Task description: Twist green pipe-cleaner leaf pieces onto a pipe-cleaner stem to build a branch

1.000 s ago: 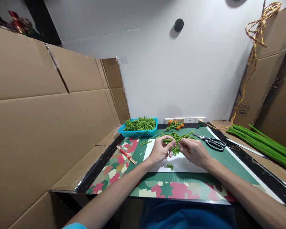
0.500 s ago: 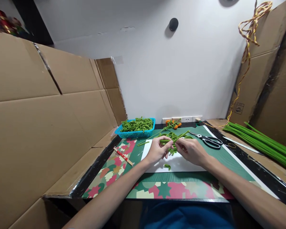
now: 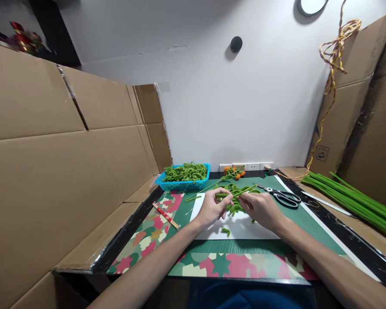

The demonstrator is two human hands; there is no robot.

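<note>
My left hand (image 3: 215, 207) and my right hand (image 3: 260, 208) are close together above a white sheet (image 3: 241, 229). Both pinch green fuzzy stems (image 3: 224, 195); one stem sticks out up and to the right past my right fingers. Behind and below my hands lies a pile of curled green pieces (image 3: 236, 209) on the sheet. One small bent green piece (image 3: 225, 231) lies apart, nearer the front edge. The exact contact between my fingertips and the stems is too small to make out.
A blue basket (image 3: 183, 185) of curled green pieces stands at the back left. Black scissors (image 3: 286, 199) lie right of my hands. Long green stems (image 3: 350, 201) are at far right, orange pieces (image 3: 234, 172) at the back, and a red-wrapped stick (image 3: 166, 215) at left.
The camera view has shifted slightly, with the table lower in it. My hands keep nearly the same pose around the green stems.
</note>
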